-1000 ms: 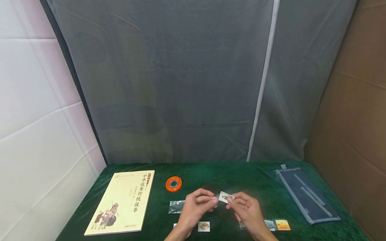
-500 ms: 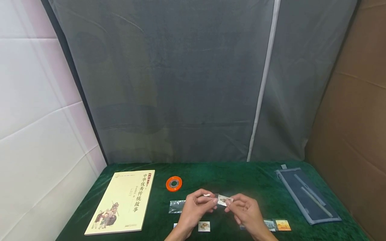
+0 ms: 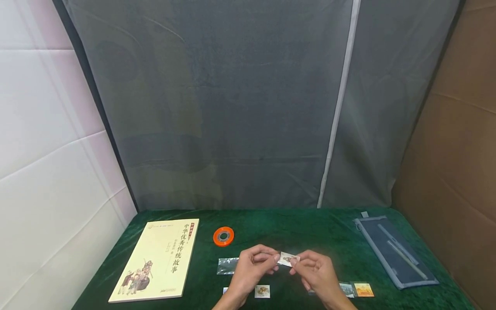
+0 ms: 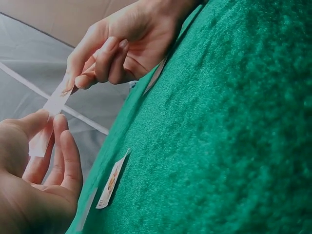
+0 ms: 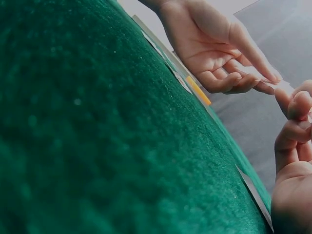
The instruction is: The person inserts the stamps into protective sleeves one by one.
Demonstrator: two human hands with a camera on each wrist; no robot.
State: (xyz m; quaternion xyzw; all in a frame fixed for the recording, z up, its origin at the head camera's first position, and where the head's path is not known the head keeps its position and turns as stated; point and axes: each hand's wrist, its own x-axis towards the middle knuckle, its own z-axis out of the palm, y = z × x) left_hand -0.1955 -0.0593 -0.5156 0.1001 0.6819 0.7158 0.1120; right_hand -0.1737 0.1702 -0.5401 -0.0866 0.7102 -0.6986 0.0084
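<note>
My left hand and right hand meet over the middle of the table. Between them is a small white-edged stamp with a printed figure. My right thumb and fingers pinch its right end. In the left wrist view, my left thumb and fingers pinch a pale, partly see-through piece, which looks like a small clear sleeve, at the stamp's other end. How far the two overlap is hidden by the fingers. Another stamp lies below my hands. A clear plastic sleeve lies partly behind my left hand.
A cream book lies at left on the green cloth, with an orange tape roll beside it. Right of my right wrist lie an orange stamp and a bluish one. A blue mesh pouch is far right.
The stamp has shifted slightly left and down with my right fingers, so its left edge now meets my left fingertips. A bright glint by my left fingers is gone.
</note>
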